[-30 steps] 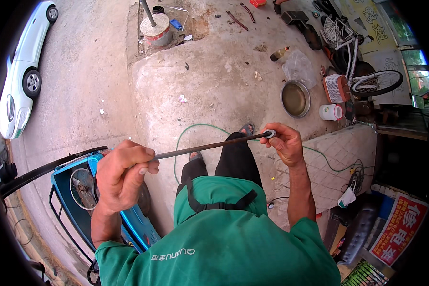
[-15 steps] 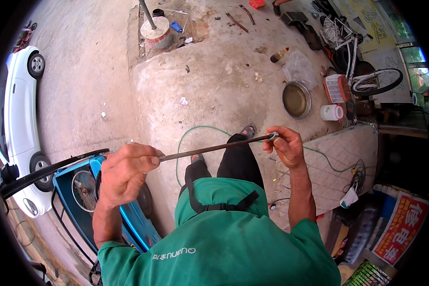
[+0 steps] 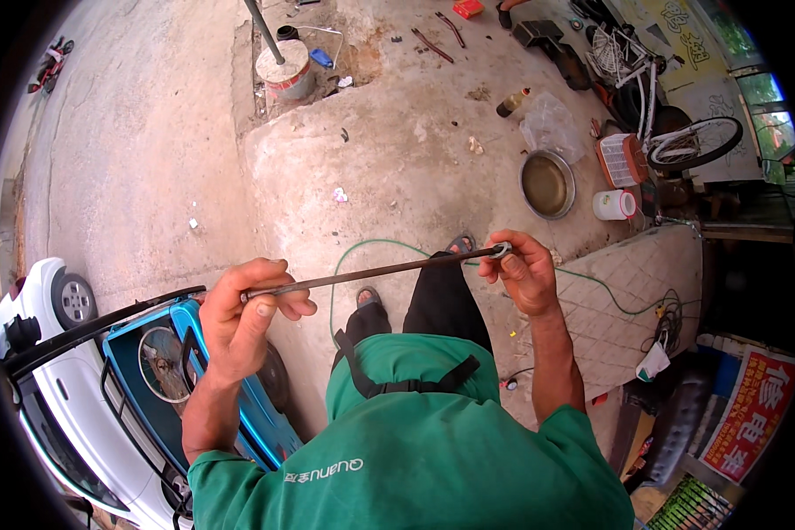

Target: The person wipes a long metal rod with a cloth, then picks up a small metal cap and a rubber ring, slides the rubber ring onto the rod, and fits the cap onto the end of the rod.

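A long, thin, dark metal rod [image 3: 371, 274] is held crosswise in front of me, its right end slightly higher than its left. My left hand [image 3: 234, 322] grips the left end between thumb and fingers, and the rod's tip shows there. At the other end, the fingertips of my right hand [image 3: 532, 281] pinch a small silvery metal ring or nut [image 3: 503, 250] sitting on or against the rod. Exactly how it is fitted cannot be made out. Below the rod are my dark-trousered legs and sandalled feet.
A blue three-wheeled cart [image 3: 278, 422] stands close on my left, with a white car [image 3: 71, 397] beyond it. To the right are a metal basin [image 3: 572, 194], a white tub [image 3: 611, 205] and a bicycle wheel [image 3: 693, 144]. A green hose [image 3: 605, 291] crosses the ground.
My left hand has turned and its fingers have loosened, so the rod's left end now shows. The white car has shifted down the left side. My right hand keeps its pinch.
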Motion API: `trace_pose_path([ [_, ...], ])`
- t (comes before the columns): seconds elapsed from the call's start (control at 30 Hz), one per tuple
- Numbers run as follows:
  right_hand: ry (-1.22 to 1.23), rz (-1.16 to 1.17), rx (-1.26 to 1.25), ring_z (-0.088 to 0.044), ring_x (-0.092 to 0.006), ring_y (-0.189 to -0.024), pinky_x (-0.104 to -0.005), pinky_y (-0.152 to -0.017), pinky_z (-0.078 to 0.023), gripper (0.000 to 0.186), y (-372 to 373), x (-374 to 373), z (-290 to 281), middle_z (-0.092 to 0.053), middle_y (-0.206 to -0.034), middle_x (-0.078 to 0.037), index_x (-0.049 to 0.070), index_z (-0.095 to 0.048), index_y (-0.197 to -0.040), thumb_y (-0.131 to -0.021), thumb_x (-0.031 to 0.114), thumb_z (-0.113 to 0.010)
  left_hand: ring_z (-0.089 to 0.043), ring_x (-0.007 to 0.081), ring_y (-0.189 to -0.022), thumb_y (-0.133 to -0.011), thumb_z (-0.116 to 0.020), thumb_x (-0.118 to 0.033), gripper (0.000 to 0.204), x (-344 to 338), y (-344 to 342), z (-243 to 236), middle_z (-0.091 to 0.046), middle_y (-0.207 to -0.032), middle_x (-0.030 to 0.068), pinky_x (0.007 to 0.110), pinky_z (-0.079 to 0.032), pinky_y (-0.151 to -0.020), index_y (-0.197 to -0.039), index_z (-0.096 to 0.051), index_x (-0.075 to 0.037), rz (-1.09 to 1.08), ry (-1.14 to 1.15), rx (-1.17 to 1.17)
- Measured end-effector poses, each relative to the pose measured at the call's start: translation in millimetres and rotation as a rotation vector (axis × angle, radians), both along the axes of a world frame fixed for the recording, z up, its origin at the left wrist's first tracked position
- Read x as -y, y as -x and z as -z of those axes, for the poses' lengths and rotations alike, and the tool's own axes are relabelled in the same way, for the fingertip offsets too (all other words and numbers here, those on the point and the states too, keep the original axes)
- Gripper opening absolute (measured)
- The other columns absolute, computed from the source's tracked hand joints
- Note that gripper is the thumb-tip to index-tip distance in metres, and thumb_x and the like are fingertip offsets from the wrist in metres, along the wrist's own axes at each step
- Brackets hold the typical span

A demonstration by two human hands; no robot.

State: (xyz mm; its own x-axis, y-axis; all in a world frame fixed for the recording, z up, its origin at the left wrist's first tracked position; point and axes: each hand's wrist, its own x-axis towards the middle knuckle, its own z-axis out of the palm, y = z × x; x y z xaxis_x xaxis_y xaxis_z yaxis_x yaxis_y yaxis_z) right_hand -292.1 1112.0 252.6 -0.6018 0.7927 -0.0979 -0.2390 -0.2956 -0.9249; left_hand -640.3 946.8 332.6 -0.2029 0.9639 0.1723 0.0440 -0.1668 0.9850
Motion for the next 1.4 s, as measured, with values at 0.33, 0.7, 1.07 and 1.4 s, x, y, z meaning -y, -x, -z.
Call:
trace_pose_path([
  [0.33,-0.051,-0.011,0.046,-0.069,-0.0184,-0.083,-0.0268,-0.070,-0.054,0.036,5.8,-0.2,-0.6,-0.069,-0.094,-0.013,-0.004,-0.054,-0.127,-0.097,0.015,-0.059,-0.050,0.0092,-0.055,-0.103,-0.044,-0.020,0.028,5.6,1.5,-1.6,-0.055,-0.066,0.0045,0.022,-0.041,-0.052,-0.109,-0.059,0.003,-0.130,0.140,-0.130],
  [0.7,0.205,-0.142,-0.008,-0.069,-0.0208,-0.075,-0.0291,-0.064,-0.053,0.040,-2.4,-8.2,-2.4,-0.069,-0.089,-0.012,-0.004,-0.057,-0.123,-0.097,0.026,-0.060,-0.063,0.0251,-0.074,-0.082,-0.056,0.004,0.020,-5.7,20.5,-13.6,-0.064,-0.089,0.0134,0.035,-0.051,-0.065,-0.102,-0.060,0.002,0.116,-0.225,-0.566],
  [1.07,0.028,-0.039,0.050,-0.068,-0.0190,-0.077,-0.0286,-0.066,-0.053,0.036,7.7,-4.6,-2.2,-0.069,-0.090,-0.011,-0.004,-0.056,-0.124,-0.098,0.022,-0.059,-0.050,0.0098,-0.056,-0.103,-0.045,-0.023,0.028,1.8,10.4,3.5,-0.056,-0.071,0.0065,0.024,-0.041,-0.052,-0.107,-0.058,0.002,-0.093,0.175,-0.149],
  [1.4,-0.018,-0.032,-0.013,-0.066,-0.0168,-0.086,-0.0256,-0.073,-0.052,0.036,8.4,-8.7,-7.5,-0.067,-0.094,-0.010,-0.002,-0.055,-0.126,-0.097,0.018,-0.061,-0.059,0.0162,-0.068,-0.100,-0.047,-0.018,0.023,-3.4,-3.1,6.9,-0.061,-0.073,0.0095,0.029,-0.049,-0.065,-0.100,-0.059,0.001,-0.105,-0.016,-0.138],
])
